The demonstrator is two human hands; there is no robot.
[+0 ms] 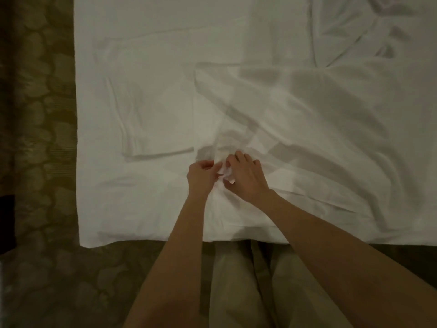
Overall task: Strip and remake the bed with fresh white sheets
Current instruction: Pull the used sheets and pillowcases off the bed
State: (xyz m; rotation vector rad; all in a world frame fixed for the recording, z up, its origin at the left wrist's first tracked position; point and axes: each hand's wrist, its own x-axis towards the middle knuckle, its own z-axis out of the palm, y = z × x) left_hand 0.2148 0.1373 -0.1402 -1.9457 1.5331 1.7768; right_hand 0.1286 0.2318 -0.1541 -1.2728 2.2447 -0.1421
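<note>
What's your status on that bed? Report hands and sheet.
Left hand and right hand both pinching white sheet near bed edge. Sheet rumpled. Folded linen lies left.

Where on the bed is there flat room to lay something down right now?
Flat sheet lies along the bed's far left, beyond the folded cloth. It is crowded near the left hand and right hand, and the rumpled sheet fills the right.
</note>
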